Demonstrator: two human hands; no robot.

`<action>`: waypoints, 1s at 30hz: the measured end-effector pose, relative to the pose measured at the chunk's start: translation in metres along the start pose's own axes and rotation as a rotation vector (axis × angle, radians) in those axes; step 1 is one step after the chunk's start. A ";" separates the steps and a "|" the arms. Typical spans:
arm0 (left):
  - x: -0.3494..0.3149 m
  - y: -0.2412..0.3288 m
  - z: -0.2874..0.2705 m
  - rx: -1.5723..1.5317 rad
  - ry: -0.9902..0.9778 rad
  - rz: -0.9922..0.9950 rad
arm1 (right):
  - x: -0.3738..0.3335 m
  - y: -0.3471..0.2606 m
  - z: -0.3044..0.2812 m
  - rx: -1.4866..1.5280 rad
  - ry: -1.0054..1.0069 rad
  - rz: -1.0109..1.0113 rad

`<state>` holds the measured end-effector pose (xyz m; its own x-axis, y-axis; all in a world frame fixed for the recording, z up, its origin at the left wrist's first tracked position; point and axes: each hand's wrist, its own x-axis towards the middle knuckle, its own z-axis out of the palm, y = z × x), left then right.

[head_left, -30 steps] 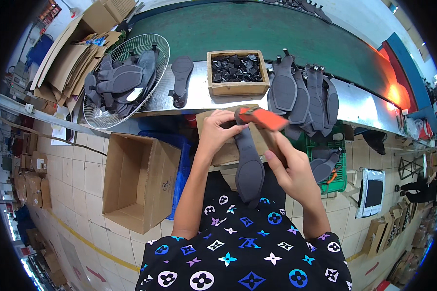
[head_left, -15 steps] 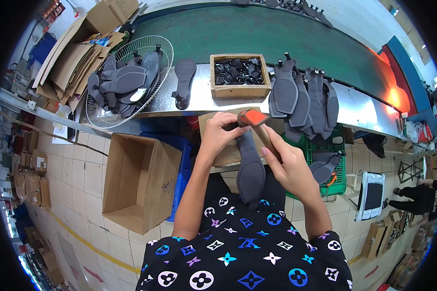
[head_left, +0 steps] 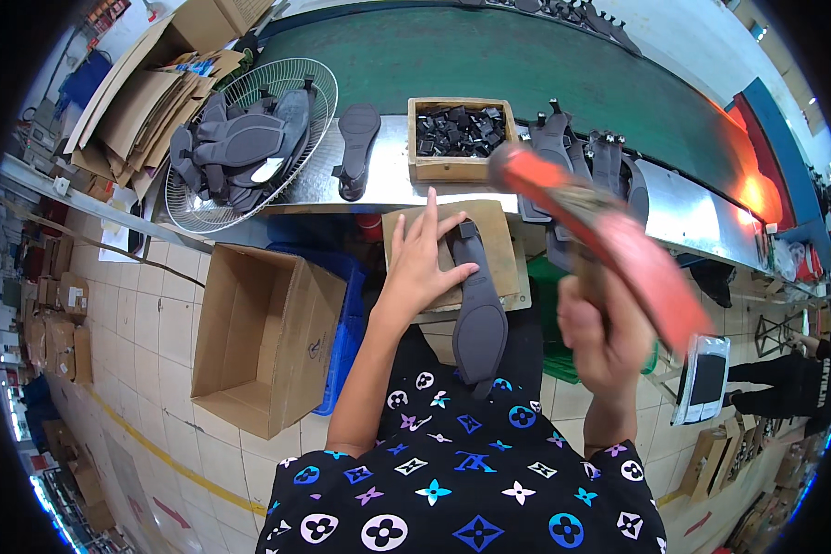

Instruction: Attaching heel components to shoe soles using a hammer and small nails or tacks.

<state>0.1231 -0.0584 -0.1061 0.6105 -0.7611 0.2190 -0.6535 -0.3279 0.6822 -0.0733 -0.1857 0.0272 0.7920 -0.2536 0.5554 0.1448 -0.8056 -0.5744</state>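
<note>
Shoe (head_left: 480,334) lies sole up, heel end over a board (head_left: 502,242), touched by my left hand (head_left: 419,265) with fingers spread wide; my right hand (head_left: 608,334) grips a blurred red hammer (head_left: 609,233). Farther off I see a wooden box (head_left: 460,170) of black pieces (head_left: 459,130), then a green conveyor belt (head_left: 388,66).

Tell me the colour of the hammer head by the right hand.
The hammer head is mostly orange-red with a dark end, though blurred; see the head view.

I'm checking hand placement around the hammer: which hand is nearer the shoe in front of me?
Left. The left hand is at the narrow end of the shoe; the right hand is apart from it, off to its right, gripping the hammer.
</note>
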 end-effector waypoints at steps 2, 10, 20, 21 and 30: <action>-0.002 0.004 -0.004 0.017 -0.001 -0.016 | -0.004 -0.017 -0.011 0.198 0.010 0.049; 0.002 -0.003 0.003 0.082 -0.036 -0.075 | 0.006 0.031 0.035 0.102 -0.271 0.108; -0.018 -0.012 0.007 0.168 -0.087 0.010 | -0.007 0.029 0.031 0.091 -0.302 0.213; -0.004 -0.018 0.010 0.267 -0.080 0.061 | -0.004 0.030 0.030 0.086 -0.082 0.042; -0.048 0.056 -0.044 -0.564 -0.227 0.131 | 0.012 0.051 0.024 -0.123 -0.126 0.012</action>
<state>0.0764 -0.0156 -0.0476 0.3902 -0.8955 0.2142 -0.3417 0.0752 0.9368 -0.0425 -0.2165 -0.0099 0.8623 -0.2014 0.4647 0.0668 -0.8643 -0.4984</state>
